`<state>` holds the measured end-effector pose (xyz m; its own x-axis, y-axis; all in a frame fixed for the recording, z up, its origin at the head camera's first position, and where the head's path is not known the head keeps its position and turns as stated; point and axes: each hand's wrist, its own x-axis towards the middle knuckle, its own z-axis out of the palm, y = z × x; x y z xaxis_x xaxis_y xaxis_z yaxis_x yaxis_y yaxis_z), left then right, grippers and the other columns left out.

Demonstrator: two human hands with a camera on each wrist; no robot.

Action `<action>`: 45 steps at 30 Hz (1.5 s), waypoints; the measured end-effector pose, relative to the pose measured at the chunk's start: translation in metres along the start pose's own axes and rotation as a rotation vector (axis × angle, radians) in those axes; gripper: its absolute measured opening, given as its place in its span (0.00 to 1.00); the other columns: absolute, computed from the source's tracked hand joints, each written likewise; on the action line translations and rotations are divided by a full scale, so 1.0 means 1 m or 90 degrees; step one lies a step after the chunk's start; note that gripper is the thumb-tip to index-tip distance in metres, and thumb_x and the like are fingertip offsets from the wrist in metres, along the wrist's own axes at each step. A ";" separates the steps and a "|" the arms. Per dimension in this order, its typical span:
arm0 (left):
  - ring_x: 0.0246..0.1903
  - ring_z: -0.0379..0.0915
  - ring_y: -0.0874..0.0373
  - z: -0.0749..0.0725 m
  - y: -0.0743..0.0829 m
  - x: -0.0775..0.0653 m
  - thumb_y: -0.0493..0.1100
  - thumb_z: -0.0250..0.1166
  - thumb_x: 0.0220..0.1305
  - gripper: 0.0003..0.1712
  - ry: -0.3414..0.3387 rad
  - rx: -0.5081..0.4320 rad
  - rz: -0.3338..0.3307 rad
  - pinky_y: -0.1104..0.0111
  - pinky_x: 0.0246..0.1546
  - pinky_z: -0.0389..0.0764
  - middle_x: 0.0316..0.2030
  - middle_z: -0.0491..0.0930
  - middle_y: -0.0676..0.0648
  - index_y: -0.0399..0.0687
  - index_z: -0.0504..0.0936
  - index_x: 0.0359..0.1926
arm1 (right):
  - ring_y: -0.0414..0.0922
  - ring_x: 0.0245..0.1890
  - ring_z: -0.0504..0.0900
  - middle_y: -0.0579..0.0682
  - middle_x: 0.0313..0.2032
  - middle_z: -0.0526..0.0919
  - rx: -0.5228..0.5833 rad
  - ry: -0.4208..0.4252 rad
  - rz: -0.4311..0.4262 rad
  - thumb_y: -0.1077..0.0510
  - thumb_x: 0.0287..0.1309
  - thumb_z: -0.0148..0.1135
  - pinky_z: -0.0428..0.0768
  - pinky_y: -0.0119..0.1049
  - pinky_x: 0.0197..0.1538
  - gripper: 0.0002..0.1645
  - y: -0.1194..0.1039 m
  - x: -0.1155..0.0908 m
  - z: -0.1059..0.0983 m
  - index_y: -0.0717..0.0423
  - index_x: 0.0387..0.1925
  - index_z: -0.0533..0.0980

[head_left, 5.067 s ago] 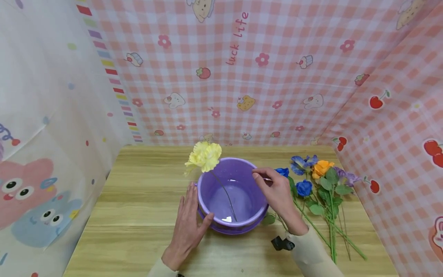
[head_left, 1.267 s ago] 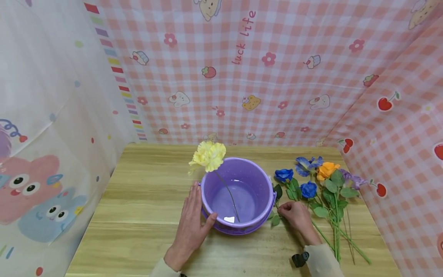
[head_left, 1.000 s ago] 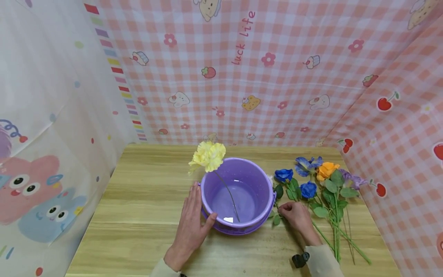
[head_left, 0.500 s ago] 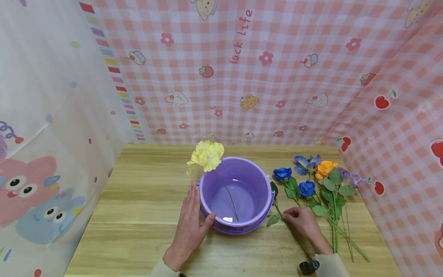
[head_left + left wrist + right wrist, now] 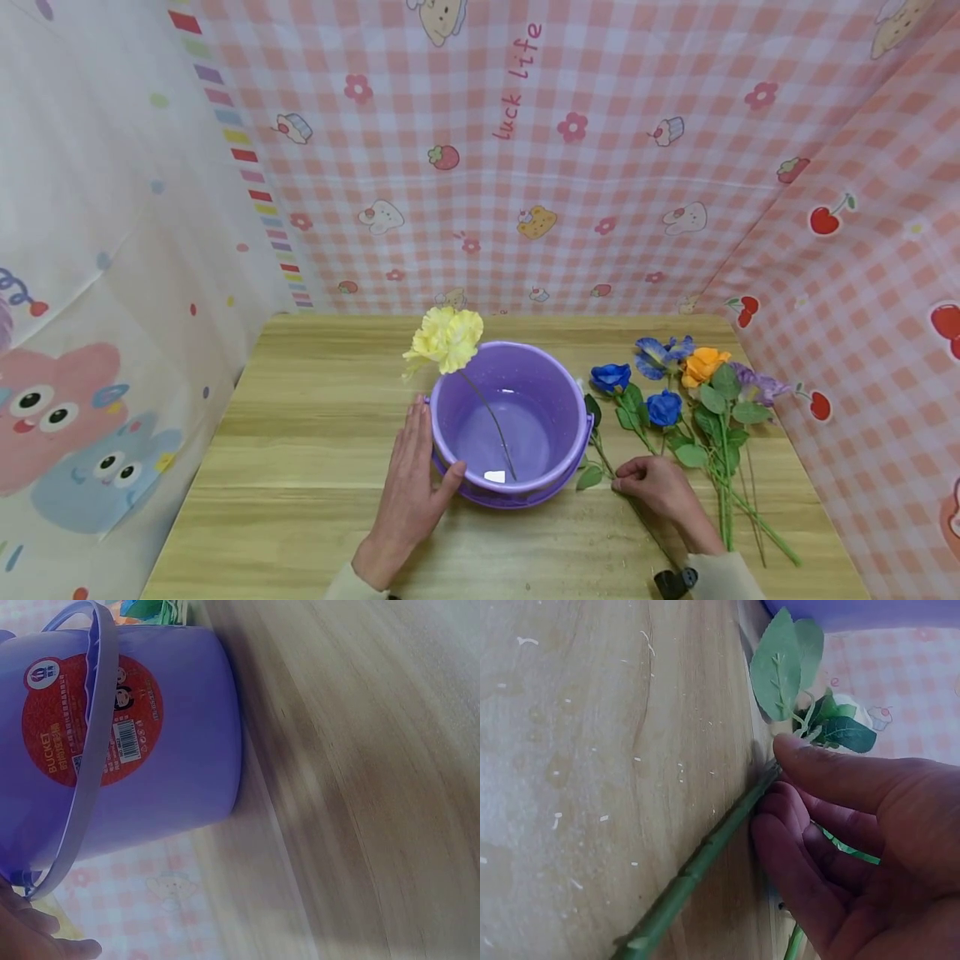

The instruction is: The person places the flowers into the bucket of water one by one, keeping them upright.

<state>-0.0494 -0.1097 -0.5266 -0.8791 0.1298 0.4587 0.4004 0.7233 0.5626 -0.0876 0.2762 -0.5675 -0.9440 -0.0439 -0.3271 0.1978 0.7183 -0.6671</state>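
Note:
A purple bucket (image 5: 510, 354) stands mid-table, with a yellow flower (image 5: 447, 337) leaning inside it on a thin dark stem. My left hand (image 5: 411, 492) rests along the bucket's left side, fingers straight and thumb at the rim. Its fingers also show beside the handle (image 5: 90, 750) in the left wrist view. To the right of the bucket, my right hand (image 5: 660, 492) pinches the green stem of a white flower (image 5: 851, 709) between thumb and fingers. That stem lies close over the table; in the head view the bucket mostly hides its bloom.
Right of my right hand lie two blue roses (image 5: 664, 408), a blue-violet flower (image 5: 660, 357), an orange rose (image 5: 705, 365) and a purple flower (image 5: 759, 386), their stems pointing toward me. Small pale bits (image 5: 604, 818) are scattered on the wooden table (image 5: 315, 450). Checked cloth (image 5: 480, 200) hangs behind.
My right hand left the bucket's right rim for the white flower's stem, then shifted slightly toward me along it. My left hand and the yellow flower have stayed in place.

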 end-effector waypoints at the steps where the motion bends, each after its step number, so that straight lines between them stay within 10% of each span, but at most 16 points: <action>1: 0.78 0.47 0.36 0.000 0.000 0.000 0.69 0.46 0.78 0.52 0.001 -0.001 0.000 0.53 0.79 0.44 0.82 0.43 0.38 0.34 0.46 0.81 | 0.42 0.29 0.84 0.46 0.29 0.88 -0.004 0.000 -0.003 0.58 0.57 0.77 0.85 0.40 0.35 0.09 0.000 0.000 0.000 0.60 0.36 0.88; 12: 0.78 0.48 0.36 0.001 0.000 0.000 0.71 0.43 0.78 0.52 0.004 0.000 0.004 0.41 0.76 0.53 0.82 0.42 0.40 0.35 0.46 0.81 | 0.40 0.28 0.80 0.45 0.29 0.87 -0.048 0.021 -0.004 0.60 0.55 0.75 0.81 0.38 0.35 0.04 -0.008 -0.001 0.001 0.57 0.32 0.88; 45: 0.78 0.48 0.36 0.000 0.000 0.001 0.70 0.45 0.78 0.52 0.004 0.006 0.004 0.38 0.73 0.56 0.80 0.47 0.33 0.34 0.47 0.81 | 0.43 0.31 0.84 0.54 0.33 0.87 0.167 0.127 -0.019 0.57 0.67 0.68 0.84 0.34 0.33 0.15 -0.041 -0.009 -0.025 0.66 0.47 0.84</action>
<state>-0.0501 -0.1098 -0.5268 -0.8745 0.1302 0.4673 0.4040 0.7286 0.5531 -0.0936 0.2646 -0.5204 -0.9783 0.0934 -0.1851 0.2066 0.5140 -0.8325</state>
